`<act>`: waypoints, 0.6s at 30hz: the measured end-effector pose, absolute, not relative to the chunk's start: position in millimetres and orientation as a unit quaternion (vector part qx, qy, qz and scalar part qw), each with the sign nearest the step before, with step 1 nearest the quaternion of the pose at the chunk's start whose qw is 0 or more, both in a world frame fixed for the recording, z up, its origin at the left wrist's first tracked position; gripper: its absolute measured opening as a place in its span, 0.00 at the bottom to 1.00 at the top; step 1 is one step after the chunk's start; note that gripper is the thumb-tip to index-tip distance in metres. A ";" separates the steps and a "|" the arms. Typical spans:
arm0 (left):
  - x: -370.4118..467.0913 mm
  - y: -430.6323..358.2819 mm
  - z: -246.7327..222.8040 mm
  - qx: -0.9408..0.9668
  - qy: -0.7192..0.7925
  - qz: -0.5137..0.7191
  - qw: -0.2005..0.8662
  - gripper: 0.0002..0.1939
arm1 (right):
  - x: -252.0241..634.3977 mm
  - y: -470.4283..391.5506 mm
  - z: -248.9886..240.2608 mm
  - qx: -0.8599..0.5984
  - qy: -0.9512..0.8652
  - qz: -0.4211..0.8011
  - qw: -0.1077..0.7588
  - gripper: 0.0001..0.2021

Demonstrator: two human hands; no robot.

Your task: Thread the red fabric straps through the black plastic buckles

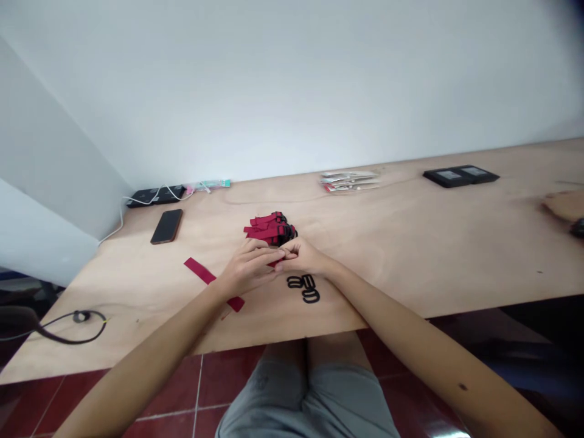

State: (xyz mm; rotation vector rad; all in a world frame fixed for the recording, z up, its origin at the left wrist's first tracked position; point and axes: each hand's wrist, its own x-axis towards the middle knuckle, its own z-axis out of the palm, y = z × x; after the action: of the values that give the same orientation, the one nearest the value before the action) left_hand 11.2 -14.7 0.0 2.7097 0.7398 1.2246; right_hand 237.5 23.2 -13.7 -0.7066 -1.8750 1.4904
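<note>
My left hand (250,263) and my right hand (298,255) meet at the middle of the table, fingertips together. Both are closed on a small piece of red strap (275,263), mostly hidden by the fingers. Just beyond them lies a pile of red straps (267,230) with black buckles at its right end. Loose black buckles (311,295) rest on the wood below my right hand. Another flat red strap (199,270) passes under my left forearm, and its far end shows on the other side.
A phone (166,227) lies at the left, near black boxes (155,196) with a white cable. Flat packets (349,181) and a black case (460,176) sit by the wall. Another person's hand (566,205) rests at the right edge. A black cable (73,340) curls at front left.
</note>
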 end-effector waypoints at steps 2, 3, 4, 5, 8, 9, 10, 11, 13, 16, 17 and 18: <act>13.3 -15.3 -1.6 0.882 0.243 0.402 0.045 0.20 | 237.7 23.7 -15.2 -0.270 -0.720 0.563 0.303 0.33; 14.4 -15.6 -2.0 0.881 0.238 0.406 0.045 0.20 | 237.6 24.1 -16.1 -0.269 -0.721 0.563 0.300 0.33; 15.3 -15.9 -2.1 0.880 0.231 0.413 0.043 0.21 | 237.3 24.5 -17.0 -0.268 -0.720 0.564 0.303 0.32; 16.2 -16.2 -1.8 0.878 0.221 0.423 0.041 0.22 | 237.0 24.9 -17.7 -0.267 -0.715 0.565 0.313 0.31; 17.4 -17.2 0.7 0.865 0.194 0.460 0.052 0.26 | 236.1 25.7 -18.7 -0.250 -0.681 0.586 0.361 0.27; 17.2 -17.5 1.7 0.860 0.192 0.469 0.059 0.27 | 235.8 25.7 -18.7 -0.240 -0.670 0.595 0.373 0.25; 16.7 -17.7 2.8 0.854 0.195 0.478 0.067 0.27 | 235.7 25.6 -18.7 -0.230 -0.666 0.601 0.378 0.24; 15.9 -17.8 3.9 0.848 0.202 0.485 0.075 0.26 | 235.4 25.3 -18.6 -0.221 -0.669 0.602 0.376 0.24; 13.8 -17.5 5.9 0.830 0.224 0.502 0.092 0.25 | 234.6 24.5 -18.8 -0.208 -0.688 0.594 0.361 0.25; 10.0 -16.1 9.0 0.803 0.255 0.525 0.124 0.23 | 233.6 23.8 -18.9 -0.213 -0.709 0.571 0.355 0.25; 8.5 -15.5 10.2 0.799 0.265 0.523 0.136 0.23 | 234.1 23.9 -18.6 -0.225 -0.712 0.560 0.359 0.24; 7.0 -14.7 11.5 0.798 0.275 0.515 0.151 0.23 | 235.6 24.3 -17.9 -0.240 -0.715 0.549 0.360 0.23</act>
State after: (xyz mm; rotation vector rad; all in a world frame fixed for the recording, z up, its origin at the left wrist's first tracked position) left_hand 7.0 -14.7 11.5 2.2918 0.7885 1.4775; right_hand 235.6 24.3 -17.9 -0.6193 -1.8416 1.4161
